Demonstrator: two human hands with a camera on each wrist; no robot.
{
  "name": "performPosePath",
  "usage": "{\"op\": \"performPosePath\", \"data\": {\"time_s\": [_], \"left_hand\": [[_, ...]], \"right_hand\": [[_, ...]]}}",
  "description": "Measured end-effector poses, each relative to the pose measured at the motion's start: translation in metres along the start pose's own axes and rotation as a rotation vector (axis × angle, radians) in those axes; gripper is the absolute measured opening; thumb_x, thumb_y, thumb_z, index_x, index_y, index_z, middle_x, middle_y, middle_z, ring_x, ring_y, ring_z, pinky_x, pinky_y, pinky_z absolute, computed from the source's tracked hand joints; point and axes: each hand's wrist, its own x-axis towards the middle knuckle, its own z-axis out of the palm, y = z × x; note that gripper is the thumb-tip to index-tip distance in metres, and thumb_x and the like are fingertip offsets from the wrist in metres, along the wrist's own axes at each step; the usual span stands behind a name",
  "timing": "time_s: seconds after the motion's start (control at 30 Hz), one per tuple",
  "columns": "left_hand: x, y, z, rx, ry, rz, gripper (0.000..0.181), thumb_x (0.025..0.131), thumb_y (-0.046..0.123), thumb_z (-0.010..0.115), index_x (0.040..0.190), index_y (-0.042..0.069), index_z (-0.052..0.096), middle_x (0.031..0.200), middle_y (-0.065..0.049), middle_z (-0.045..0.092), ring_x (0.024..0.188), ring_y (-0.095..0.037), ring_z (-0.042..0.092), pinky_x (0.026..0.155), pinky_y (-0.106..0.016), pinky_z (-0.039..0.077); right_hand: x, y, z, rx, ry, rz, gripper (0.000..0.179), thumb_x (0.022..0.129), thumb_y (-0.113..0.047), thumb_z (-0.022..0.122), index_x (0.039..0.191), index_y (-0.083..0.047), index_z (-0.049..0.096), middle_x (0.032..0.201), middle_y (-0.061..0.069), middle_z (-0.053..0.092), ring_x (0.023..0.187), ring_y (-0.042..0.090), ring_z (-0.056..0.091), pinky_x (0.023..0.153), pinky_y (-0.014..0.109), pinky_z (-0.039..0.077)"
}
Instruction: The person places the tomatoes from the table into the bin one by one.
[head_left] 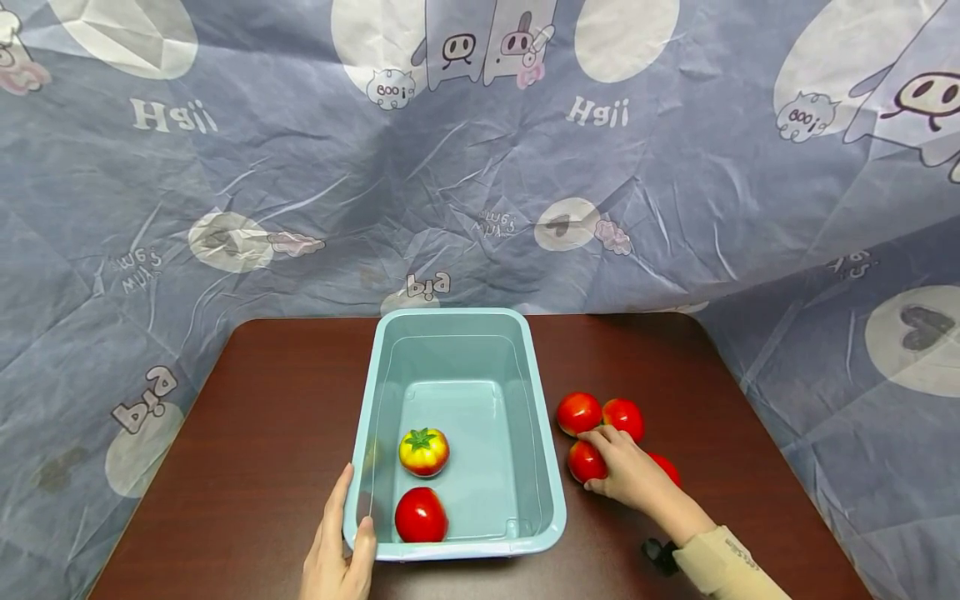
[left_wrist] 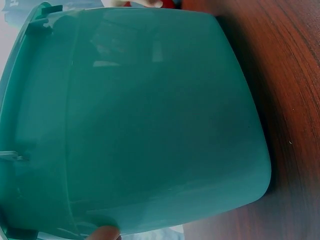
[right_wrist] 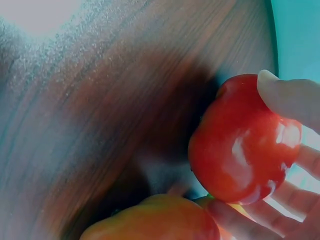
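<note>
My right hand (head_left: 628,471) curls its thumb and fingers round a glossy red tomato (head_left: 585,462) on the table, right of a pale blue-green plastic bin (head_left: 553,467). In the right wrist view the thumb presses one side of that tomato (right_wrist: 240,145), and fingers reach round the other. My left hand (head_left: 337,542) rests at the bin's near left corner, fingers straight along the outside and thumb at the front rim. Inside the bin lie a yellow-red tomato (head_left: 424,457) with a green leafy top and a red tomato (head_left: 422,515).
More tomatoes lie near my right hand: one red tomato (head_left: 579,413) behind it, another tomato (head_left: 623,418) beside that, and a third tomato (head_left: 664,469) partly hidden by the hand. The dark brown table (head_left: 277,417) ends at a patterned grey-blue cloth (head_left: 450,167).
</note>
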Motion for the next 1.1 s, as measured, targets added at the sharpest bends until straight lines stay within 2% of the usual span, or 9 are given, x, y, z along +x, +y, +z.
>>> {"op": "performPosePath", "data": {"time_s": [0.23, 0.43, 0.7, 0.87, 1.1], "left_hand": [[0.0, 0.001, 0.0, -0.006, 0.006, 0.02, 0.064, 0.095, 0.015, 0.057, 0.154, 0.027, 0.034, 0.138, -0.021, 0.054, 0.108, -0.038, 0.063, 0.086, -0.056, 0.051], [0.002, 0.001, -0.002, -0.013, -0.025, 0.008, 0.064, 0.096, 0.016, 0.055, 0.154, 0.027, 0.031, 0.14, -0.022, 0.051, 0.109, -0.039, 0.062, 0.087, -0.058, 0.051], [0.001, 0.002, -0.003, -0.013, -0.029, -0.004, 0.064, 0.096, 0.016, 0.055, 0.154, 0.028, 0.031, 0.14, -0.021, 0.052, 0.109, -0.038, 0.062, 0.088, -0.057, 0.05], [0.001, 0.002, -0.003, -0.006, -0.045, -0.028, 0.064, 0.097, 0.018, 0.054, 0.155, 0.029, 0.03, 0.142, -0.021, 0.05, 0.11, -0.039, 0.061, 0.09, -0.059, 0.049], [0.0, 0.001, -0.003, -0.003, -0.027, -0.01, 0.064, 0.096, 0.017, 0.056, 0.154, 0.028, 0.031, 0.14, -0.022, 0.052, 0.109, -0.039, 0.062, 0.089, -0.059, 0.05]], "right_hand": [[-0.001, -0.004, 0.003, -0.001, -0.022, 0.001, 0.066, 0.065, -0.015, 0.09, 0.124, -0.006, 0.061, 0.121, 0.016, 0.058, 0.108, 0.036, 0.054, 0.082, 0.053, 0.055], [0.0, -0.009, 0.007, -0.022, -0.019, -0.011, 0.068, 0.064, -0.016, 0.09, 0.124, -0.006, 0.061, 0.116, 0.012, 0.059, 0.104, 0.032, 0.055, 0.079, 0.048, 0.057], [-0.001, -0.014, 0.01, -0.033, -0.019, -0.022, 0.064, 0.066, -0.015, 0.088, 0.123, -0.007, 0.061, 0.114, 0.01, 0.059, 0.102, 0.031, 0.057, 0.079, 0.045, 0.056], [-0.001, -0.015, 0.008, -0.026, -0.022, -0.023, 0.063, 0.066, -0.017, 0.087, 0.123, -0.007, 0.061, 0.116, 0.011, 0.059, 0.103, 0.032, 0.057, 0.079, 0.047, 0.056], [0.001, -0.019, -0.003, -0.015, 0.002, -0.051, 0.067, 0.067, -0.018, 0.088, 0.127, -0.007, 0.06, 0.119, 0.013, 0.059, 0.106, 0.034, 0.057, 0.078, 0.048, 0.057]]}}
